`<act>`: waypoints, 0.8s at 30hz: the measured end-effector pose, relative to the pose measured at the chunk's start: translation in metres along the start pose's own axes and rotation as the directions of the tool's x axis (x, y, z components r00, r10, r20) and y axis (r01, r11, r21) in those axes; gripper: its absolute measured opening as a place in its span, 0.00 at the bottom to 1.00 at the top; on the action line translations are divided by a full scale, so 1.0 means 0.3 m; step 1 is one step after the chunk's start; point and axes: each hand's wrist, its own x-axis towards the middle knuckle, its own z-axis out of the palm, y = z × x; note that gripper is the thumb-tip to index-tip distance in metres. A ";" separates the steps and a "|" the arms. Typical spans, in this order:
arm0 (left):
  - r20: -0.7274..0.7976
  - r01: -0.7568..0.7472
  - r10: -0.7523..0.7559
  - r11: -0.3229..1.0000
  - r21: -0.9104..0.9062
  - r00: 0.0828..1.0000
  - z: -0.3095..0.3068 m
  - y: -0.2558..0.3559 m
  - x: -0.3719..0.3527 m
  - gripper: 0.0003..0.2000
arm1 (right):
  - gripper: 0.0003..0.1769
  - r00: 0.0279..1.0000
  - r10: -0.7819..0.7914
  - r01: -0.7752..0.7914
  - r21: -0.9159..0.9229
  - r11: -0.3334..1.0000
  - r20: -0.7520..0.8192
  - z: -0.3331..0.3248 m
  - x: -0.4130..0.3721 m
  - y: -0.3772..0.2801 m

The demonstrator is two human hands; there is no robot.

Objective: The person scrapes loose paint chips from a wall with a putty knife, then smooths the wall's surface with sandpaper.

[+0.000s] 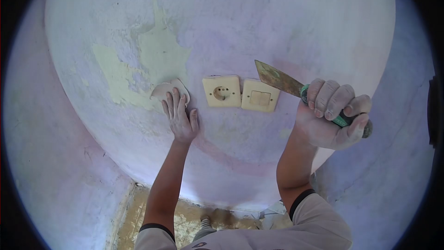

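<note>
My left hand (180,118) lies against the wall (240,28) with its fingers stretched out. Under those fingertips is a thin, pale pinkish piece (163,91) with a curved white edge, at the lower right of a bare greenish patch (159,48) where paint has come off. Raised at the right, my right hand (335,111) is wrapped round the green and black handle of a putty knife (280,79). Its stained, rusty blade points up and left, overlapping the corner of the light switch (260,96) in this view. Whitish dust coats both hands.
Left of the switch, a cream wall socket (222,91) sits slightly tilted. Another bare patch (113,71) shows farther left. Below, the brownish floor (185,224) is spotted with pale debris. A dark object (434,111) stands at the far right edge.
</note>
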 end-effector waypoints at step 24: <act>0.021 -0.026 0.025 0.998 0.048 0.999 0.004 -0.009 -0.007 0.25 | 0.16 0.988 -0.155 0.155 -0.073 0.985 0.000 -0.030 -0.112 0.144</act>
